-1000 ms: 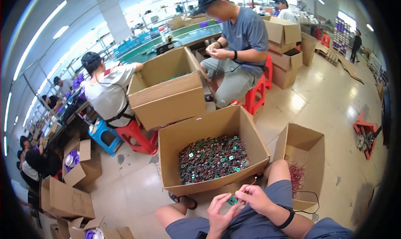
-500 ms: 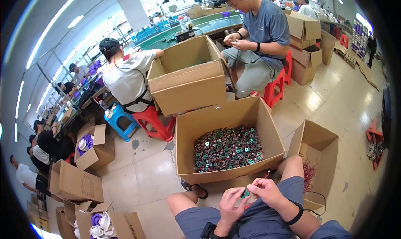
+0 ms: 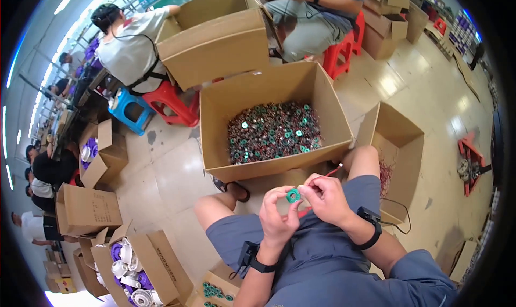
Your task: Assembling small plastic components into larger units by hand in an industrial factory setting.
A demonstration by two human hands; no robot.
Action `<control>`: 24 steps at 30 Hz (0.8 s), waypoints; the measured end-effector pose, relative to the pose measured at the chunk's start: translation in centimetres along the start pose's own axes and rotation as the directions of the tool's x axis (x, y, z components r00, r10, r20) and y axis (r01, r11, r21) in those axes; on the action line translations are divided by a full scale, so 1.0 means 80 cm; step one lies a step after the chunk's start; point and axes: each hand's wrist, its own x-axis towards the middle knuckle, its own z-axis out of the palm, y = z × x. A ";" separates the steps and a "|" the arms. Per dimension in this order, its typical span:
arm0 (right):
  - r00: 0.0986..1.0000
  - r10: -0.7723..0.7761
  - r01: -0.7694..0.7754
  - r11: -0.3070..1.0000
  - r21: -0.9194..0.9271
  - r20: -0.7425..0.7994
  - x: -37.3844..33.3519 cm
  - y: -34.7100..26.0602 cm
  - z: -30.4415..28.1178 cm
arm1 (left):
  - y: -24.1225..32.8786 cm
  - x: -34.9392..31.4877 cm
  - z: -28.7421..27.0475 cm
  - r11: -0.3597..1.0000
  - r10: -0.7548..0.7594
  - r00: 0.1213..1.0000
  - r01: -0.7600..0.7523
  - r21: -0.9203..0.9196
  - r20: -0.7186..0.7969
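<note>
Above my lap, my left hand (image 3: 277, 215) pinches a small green ring-shaped circuit board (image 3: 293, 195) between thumb and fingers, its round face showing. Right beside it, my right hand (image 3: 327, 200) is closed on a thin red wire (image 3: 334, 170), which sticks out above the fingers with a small pale end. The right fingertips almost meet the ring's edge; whether the wire joins the ring I cannot tell. Beyond my knees a big cardboard box (image 3: 279, 166) holds a heap of green ring boards (image 3: 274, 132) tangled with dark red wires.
At my right knee stands a cardboard box (image 3: 400, 135) with loose red wires (image 3: 386, 178). A small box by my left hip holds green rings (image 3: 214, 291). White and purple parts (image 3: 129, 264) fill a box at lower left. Two co-workers sit beyond on red stools (image 3: 339, 54).
The view has tilted down, so the boxes and co-workers sit higher in the picture. The ring's face now shows more fully. Both hands keep their grip.
</note>
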 end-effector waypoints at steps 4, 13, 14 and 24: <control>0.996 0.086 -0.087 0.996 0.009 0.016 0.000 0.010 -0.002 | -0.001 -0.005 0.002 1.000 -0.011 1.000 0.011 -0.006 0.003; 0.988 0.119 -0.133 0.980 0.146 0.102 -0.003 0.020 -0.008 | 0.008 -0.002 0.002 0.998 0.003 0.999 -0.006 0.056 0.051; 0.975 0.171 -0.205 0.941 0.271 0.142 -0.003 0.022 -0.008 | 0.009 -0.002 0.002 0.998 0.007 0.999 -0.010 0.065 0.052; 0.988 0.060 -0.062 0.998 0.012 0.139 -0.004 0.028 -0.008 | 0.003 -0.010 0.004 0.992 -0.045 0.993 0.031 0.119 0.110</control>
